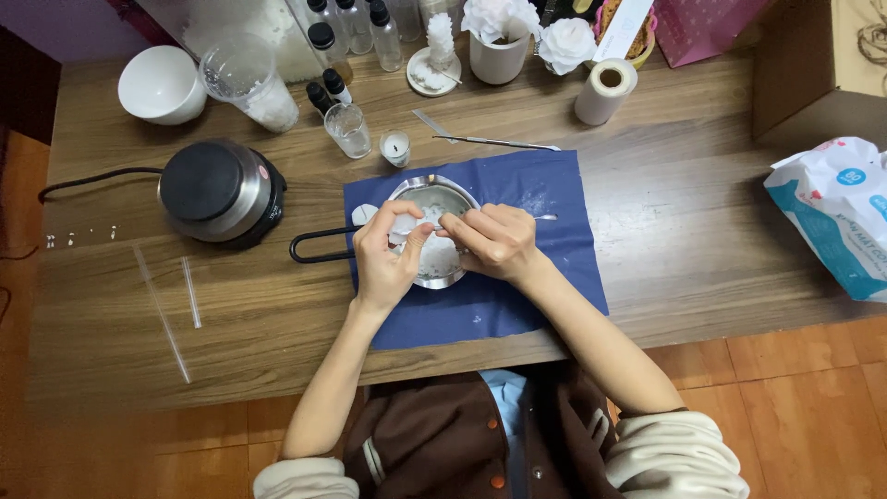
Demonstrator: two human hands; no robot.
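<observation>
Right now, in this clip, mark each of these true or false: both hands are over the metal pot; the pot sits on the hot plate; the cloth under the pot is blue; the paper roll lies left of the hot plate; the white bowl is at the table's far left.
1. Both hands are over the pot. True: the left hand and right hand meet above the pot.
2. The pot sits on the hot plate. False: the hot plate stands apart, to its left.
3. The cloth is blue. True.
4. The paper roll lies left of the hot plate. False: far right of it.
5. The white bowl is far left. True.
</observation>
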